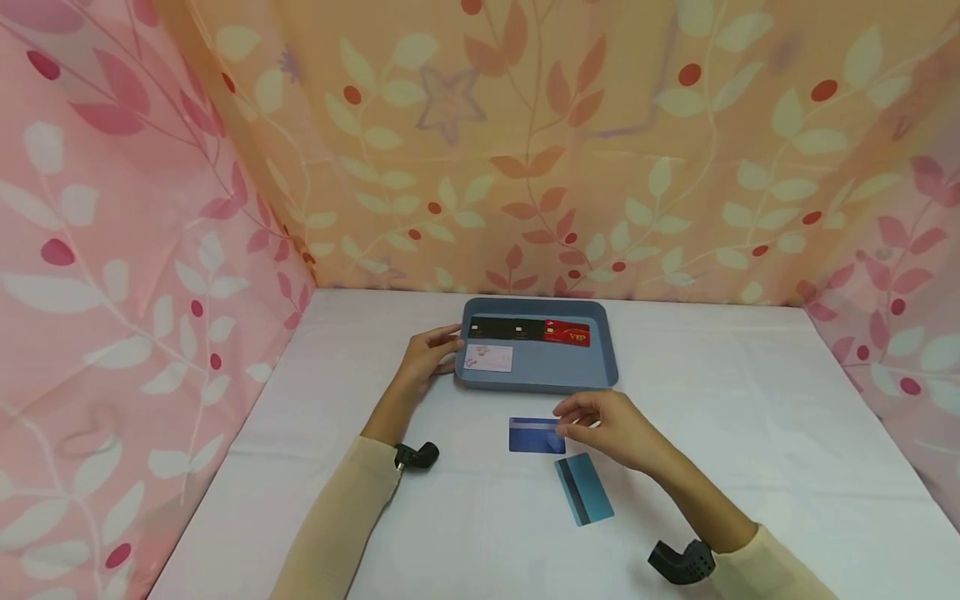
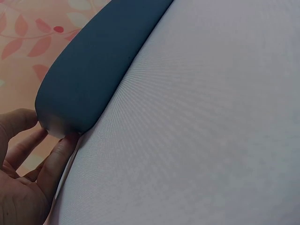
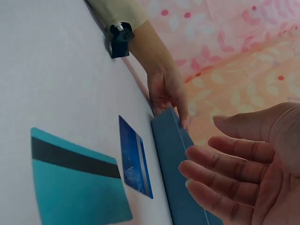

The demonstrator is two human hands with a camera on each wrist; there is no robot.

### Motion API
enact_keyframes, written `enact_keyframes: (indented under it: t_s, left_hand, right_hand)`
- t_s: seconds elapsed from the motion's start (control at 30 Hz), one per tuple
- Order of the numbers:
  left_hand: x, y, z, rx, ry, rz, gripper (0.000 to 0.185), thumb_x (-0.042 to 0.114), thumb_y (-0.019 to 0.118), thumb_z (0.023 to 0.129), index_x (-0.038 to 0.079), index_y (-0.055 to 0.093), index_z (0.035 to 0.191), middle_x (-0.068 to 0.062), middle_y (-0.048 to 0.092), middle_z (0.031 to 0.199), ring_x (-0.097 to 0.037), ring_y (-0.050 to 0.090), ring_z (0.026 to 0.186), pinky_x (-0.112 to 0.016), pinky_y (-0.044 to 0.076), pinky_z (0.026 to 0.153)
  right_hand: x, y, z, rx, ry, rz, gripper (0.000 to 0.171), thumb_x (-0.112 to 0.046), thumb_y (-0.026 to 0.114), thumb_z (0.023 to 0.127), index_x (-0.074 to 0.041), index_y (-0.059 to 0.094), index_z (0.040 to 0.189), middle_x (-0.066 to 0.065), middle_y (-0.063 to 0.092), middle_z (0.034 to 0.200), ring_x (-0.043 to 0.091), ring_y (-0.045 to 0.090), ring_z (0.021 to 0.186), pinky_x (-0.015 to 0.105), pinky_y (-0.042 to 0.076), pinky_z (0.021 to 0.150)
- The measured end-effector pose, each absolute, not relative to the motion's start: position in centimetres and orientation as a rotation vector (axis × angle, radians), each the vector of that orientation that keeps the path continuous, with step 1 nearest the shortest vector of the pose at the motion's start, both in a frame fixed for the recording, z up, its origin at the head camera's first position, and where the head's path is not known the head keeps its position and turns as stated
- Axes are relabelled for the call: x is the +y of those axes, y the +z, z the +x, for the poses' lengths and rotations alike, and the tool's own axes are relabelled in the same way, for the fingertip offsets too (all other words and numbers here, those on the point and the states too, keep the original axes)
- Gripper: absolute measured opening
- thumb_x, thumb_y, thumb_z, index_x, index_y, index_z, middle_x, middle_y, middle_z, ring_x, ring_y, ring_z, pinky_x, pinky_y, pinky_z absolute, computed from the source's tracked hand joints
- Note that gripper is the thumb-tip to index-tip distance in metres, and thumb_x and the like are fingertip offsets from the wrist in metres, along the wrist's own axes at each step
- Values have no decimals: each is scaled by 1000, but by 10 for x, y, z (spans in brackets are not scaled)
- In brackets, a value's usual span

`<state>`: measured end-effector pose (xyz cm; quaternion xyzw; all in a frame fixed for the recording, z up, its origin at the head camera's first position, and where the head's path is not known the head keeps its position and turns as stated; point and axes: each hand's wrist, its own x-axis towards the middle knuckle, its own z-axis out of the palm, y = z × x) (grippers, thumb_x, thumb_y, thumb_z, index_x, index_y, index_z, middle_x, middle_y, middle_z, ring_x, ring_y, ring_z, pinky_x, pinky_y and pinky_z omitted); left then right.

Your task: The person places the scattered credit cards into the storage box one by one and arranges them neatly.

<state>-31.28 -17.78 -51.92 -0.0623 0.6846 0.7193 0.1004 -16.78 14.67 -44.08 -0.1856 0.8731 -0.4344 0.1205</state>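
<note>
Our right hand point(image 1: 600, 429) hovers loose and empty over the blue card point(image 1: 536, 436) flat on the counter point(image 1: 750, 433), which may slide; our left hand point(image 1: 429, 357) only touches the tray point(image 1: 555, 377).

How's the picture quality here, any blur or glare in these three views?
Head view: even soft light, sharp, no glare on the blue-grey plastic tray. Left wrist view: left hand blurred at the frame's edge. Right wrist view: right hand soft, teal magnetic-stripe card clear.
</note>
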Motion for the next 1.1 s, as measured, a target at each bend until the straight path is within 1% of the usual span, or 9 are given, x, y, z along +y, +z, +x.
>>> enact_keyframes:
  t_s: [0.1, 0.23, 0.33, 0.4, 0.53, 0.63, 0.73, 0.87, 1.1]
  left_hand:
    - [-177, -521, -313, 2021, 2129, -190, 43, 14, 79, 90, 17, 70, 132, -10, 61, 127, -22, 58, 116, -34, 60, 85]
    - [-176, -523, -313, 2021, 2134, -193, 42, 14, 78, 91, 17, 70, 131, -10, 61, 126, -22, 57, 115, -33, 60, 85]
    - [-175, -524, -312, 2021, 2133, -199, 41, 14, 78, 91, 17, 71, 131, -10, 61, 126, -22, 57, 115, -33, 60, 85]
    - [-175, -524, -312, 2024, 2131, -204, 41, 15, 79, 91, 19, 71, 130, -9, 61, 126, -23, 57, 116, -33, 60, 86]
    - [-174, -522, -311, 2034, 2122, -210, 40, 17, 79, 91, 20, 71, 130, -9, 62, 127, -23, 58, 117, -33, 60, 86]
    - [-173, -521, -311, 2032, 2123, -202, 39, 17, 78, 92, 20, 71, 130, -9, 61, 127, -24, 59, 117, -34, 60, 87]
    - [-173, -521, -311, 2026, 2128, -201, 39, 17, 78, 91, 20, 71, 130, -10, 61, 127, -24, 59, 117, -34, 60, 86]
    - [-173, -522, -312, 2018, 2126, -205, 39, 17, 78, 91, 19, 71, 130, -10, 61, 127, -24, 60, 116, -34, 60, 86]
    - [-176, -521, -314, 2021, 2118, -205, 42, 15, 78, 91, 16, 69, 133, -10, 62, 128, -24, 60, 116, -34, 60, 85]
  right_hand:
    - [152, -447, -165, 2532, -1227, -598, 26, -20, 77, 92, -5, 75, 112, -3, 73, 95, 16, 66, 87, 27, 57, 76]
    - [159, -456, -165, 2550, -1131, -659, 26, -19, 77, 91, -5, 74, 113, -6, 72, 94, 12, 66, 86, 25, 57, 76]
    - [163, -462, -164, 2592, -1033, -690, 26, -17, 78, 90, -7, 74, 113, -6, 72, 95, 13, 66, 87, 25, 57, 76]
    - [163, -464, -162, 2626, -956, -690, 26, -16, 80, 88, -9, 75, 113, -5, 72, 95, 14, 65, 88, 29, 57, 78]
    - [160, -467, -159, 2707, -745, -661, 33, -19, 88, 79, -14, 76, 109, -8, 72, 96, 15, 64, 92, 41, 56, 84]
    - [158, -468, -156, 2739, -589, -711, 39, -23, 92, 73, -17, 77, 108, -9, 70, 102, 14, 63, 98, 46, 57, 89]
    - [157, -470, -153, 2744, -476, -808, 43, -27, 95, 69, -19, 78, 108, -5, 67, 108, 17, 61, 102, 46, 58, 90]
    - [158, -472, -149, 2745, -408, -866, 50, -30, 97, 65, -20, 76, 110, -2, 63, 113, 18, 58, 103, 45, 59, 88]
    - [157, -476, -148, 2737, -420, -919, 57, -30, 97, 65, -22, 71, 115, -3, 59, 117, 16, 53, 106, 45, 56, 93]
